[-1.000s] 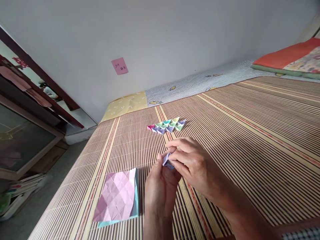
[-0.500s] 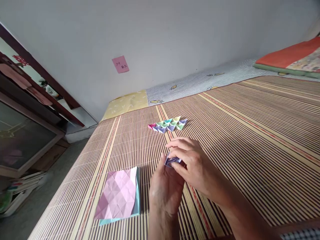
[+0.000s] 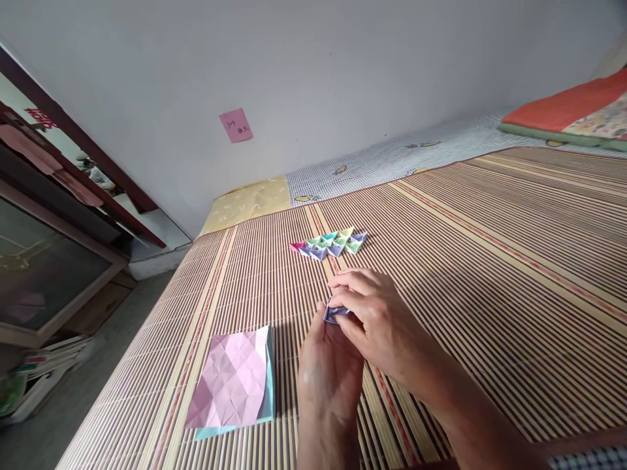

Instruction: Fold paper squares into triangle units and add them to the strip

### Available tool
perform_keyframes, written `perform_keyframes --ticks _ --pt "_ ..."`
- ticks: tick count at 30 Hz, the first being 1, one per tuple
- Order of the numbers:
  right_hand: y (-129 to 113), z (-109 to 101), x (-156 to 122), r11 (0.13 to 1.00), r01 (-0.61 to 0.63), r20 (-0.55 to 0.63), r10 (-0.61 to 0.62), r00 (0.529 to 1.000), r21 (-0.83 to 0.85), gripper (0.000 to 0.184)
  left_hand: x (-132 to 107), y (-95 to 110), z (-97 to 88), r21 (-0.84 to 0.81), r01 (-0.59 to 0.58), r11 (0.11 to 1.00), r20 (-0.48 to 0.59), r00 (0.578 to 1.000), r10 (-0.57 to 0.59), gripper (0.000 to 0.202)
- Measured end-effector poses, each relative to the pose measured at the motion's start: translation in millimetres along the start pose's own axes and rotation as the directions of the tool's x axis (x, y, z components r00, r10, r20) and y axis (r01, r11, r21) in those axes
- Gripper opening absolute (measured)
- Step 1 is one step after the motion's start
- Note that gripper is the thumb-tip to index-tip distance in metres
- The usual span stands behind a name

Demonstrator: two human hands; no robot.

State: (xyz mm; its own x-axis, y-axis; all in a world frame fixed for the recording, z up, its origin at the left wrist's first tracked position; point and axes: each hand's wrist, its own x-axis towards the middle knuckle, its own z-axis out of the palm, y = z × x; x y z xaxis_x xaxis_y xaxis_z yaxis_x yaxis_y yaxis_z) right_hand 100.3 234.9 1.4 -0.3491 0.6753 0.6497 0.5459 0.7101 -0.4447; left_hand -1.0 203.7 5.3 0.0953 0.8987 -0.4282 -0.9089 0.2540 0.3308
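Observation:
A small purple folded paper piece [image 3: 336, 314] is held between both hands above the mat. My left hand [image 3: 329, 365] cups it from below, palm up, with the thumb against its left side. From the right, my right hand [image 3: 369, 310] pinches it between thumb and fingers, which cover part of it. Beyond the hands, several small folded paper boats [image 3: 327, 244] in pink, purple, green, teal and yellow stand close together on the mat. To the left lies a creased pink paper sheet [image 3: 232, 378] on top of teal sheets [image 3: 268, 406].
A striped bamboo mat [image 3: 470, 313] covers the bed, with patterned cloth [image 3: 362, 179] along the wall. Folded orange bedding [image 3: 553, 108] lies at the far right. A pink note [image 3: 236, 125] is on the wall. Past the bed's left edge are the floor and a stack of papers [image 3: 53, 365].
My left hand has shifted slightly right. The right fingers have moved a little over the purple paper, covering more of it. The boats and the paper sheets stay where they were.

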Motion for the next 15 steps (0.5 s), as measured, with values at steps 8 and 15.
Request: perform_keyframes --ticks 8,15 --pt "-5.1 -7.8 3.4 0.997 0.017 -0.113 -0.009 0.994 0.072 0.018 0.0 7.0 -1.1 -0.108 -0.010 0.994 0.013 1.000 0.011 0.046" --pt "-7.2 1.1 2.2 0.998 0.034 -0.115 -0.041 0.993 -0.060 0.022 0.5 3.2 -2.3 -0.128 -0.003 0.992 0.050 0.999 0.010 0.047"
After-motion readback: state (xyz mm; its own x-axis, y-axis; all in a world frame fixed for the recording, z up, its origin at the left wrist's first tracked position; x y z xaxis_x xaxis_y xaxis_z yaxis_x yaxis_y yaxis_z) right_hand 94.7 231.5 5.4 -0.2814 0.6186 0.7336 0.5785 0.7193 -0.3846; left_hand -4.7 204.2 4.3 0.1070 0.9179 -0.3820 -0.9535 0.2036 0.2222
